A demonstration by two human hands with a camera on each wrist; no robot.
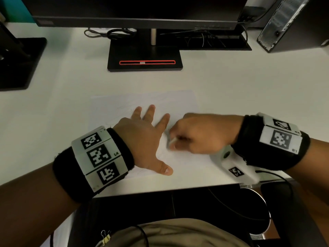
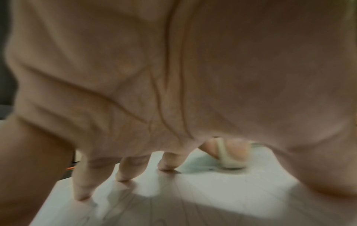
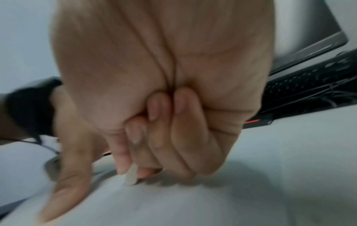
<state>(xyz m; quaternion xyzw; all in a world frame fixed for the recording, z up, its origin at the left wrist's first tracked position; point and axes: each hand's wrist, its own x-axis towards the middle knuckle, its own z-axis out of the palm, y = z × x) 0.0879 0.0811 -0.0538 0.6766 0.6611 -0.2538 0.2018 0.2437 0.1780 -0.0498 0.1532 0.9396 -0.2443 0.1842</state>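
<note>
Eraser (image 1: 172, 142): a small white piece that reads as an eraser. Its tip is down on the sheet of paper (image 1: 124, 104), right of the sheet's middle and just beside the left index finger. The paper lies flat on the desk (image 1: 249, 90) near the front edge. It has faint pencil lines, too faint to tell what's drawn.

Step, my read: erasing is under way, rubbing marks off the sheet. The right hand is motion-blurred in the head and wrist views, which fits a stroke in progress.

Right hand (image 1: 201, 134): closed down, with thumb and first fingers pinching the eraser and the other fingers curled into the palm. I can't tell whether its heel rests on the paper.

Left hand (image 1: 144, 139): fully spread, palm down, fingers (image 2: 123, 171) straight with the tips pressing the sheet. It holds nothing and acts as a clamp right next to the rubbed spot.

Next move calls for short strokes with light pressure, directed away from the pinning hand so the sheet doesn't buckle. The left hand should press close to the work area. Likely risk is a crease or tear if the paper slips.

Further out: the monitor stand (image 1: 145, 56) is well behind the paper, and a keyboard (image 1: 213, 40) is tucked under the screen.
</note>
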